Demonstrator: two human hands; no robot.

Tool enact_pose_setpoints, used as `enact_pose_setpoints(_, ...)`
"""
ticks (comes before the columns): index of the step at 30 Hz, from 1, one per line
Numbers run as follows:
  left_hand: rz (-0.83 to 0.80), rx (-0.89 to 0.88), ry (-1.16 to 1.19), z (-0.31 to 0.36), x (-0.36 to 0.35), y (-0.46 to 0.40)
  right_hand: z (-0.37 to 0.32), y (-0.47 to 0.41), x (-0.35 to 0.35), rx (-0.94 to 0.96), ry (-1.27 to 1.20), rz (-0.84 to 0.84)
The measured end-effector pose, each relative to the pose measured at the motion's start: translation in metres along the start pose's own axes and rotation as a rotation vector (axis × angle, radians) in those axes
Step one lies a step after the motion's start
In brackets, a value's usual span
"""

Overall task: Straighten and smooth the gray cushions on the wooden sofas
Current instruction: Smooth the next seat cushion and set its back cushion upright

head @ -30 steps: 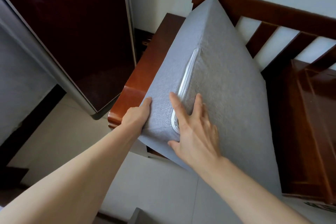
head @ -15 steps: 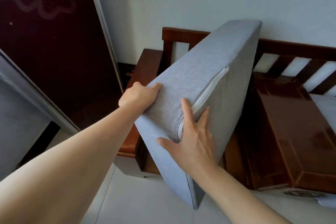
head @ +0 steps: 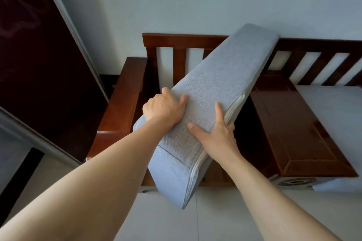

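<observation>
A thick gray cushion (head: 221, 76) stands on edge, tilted, above the bare seat of a wooden sofa (head: 297, 133). Its narrow side faces me and its far end leans against the slatted backrest (head: 180, 43). My left hand (head: 164, 106) grips the cushion's left edge with fingers curled over it. On the right edge, by the white piping, my right hand (head: 215, 135) holds the cushion with the thumb on the near face and fingers wrapped behind. A second gray cushion (head: 337, 115) lies flat on the seat at the right.
The sofa's left armrest (head: 121, 101) is beside a dark sliding door (head: 39, 64) with a metal frame. A pale wall is behind the sofa. Light floor tiles (head: 176, 225) lie in front of it.
The cushion has been turned up onto its edge and lifted, exposing the wooden seat. Both hands rose with it, the right hand shifting from a flat press to a grip on the edge.
</observation>
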State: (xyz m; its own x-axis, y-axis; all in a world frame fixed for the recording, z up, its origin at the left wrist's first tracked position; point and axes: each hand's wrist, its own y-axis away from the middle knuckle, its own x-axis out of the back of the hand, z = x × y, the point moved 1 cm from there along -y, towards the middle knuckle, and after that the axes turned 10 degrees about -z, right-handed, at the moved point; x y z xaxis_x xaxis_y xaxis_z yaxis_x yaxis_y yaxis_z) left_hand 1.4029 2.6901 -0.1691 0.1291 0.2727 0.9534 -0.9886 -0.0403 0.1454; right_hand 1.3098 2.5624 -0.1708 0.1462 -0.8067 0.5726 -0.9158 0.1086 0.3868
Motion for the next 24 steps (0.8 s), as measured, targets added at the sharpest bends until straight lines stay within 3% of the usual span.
enact_pose_setpoints(4,0.042,0.069,-0.024,0.002,-0.006,0.013,0.012,0.002,0.008,0.036,-0.054,-0.060)
enact_pose_setpoints(16,0.167,0.345,0.017,0.023,-0.033,0.094,0.058,0.028,0.025,0.180,0.138,-0.230)
enact_pose_setpoints(24,0.193,0.525,0.101,0.020,-0.049,0.151,0.069,0.026,0.039,0.318,0.159,-0.444)
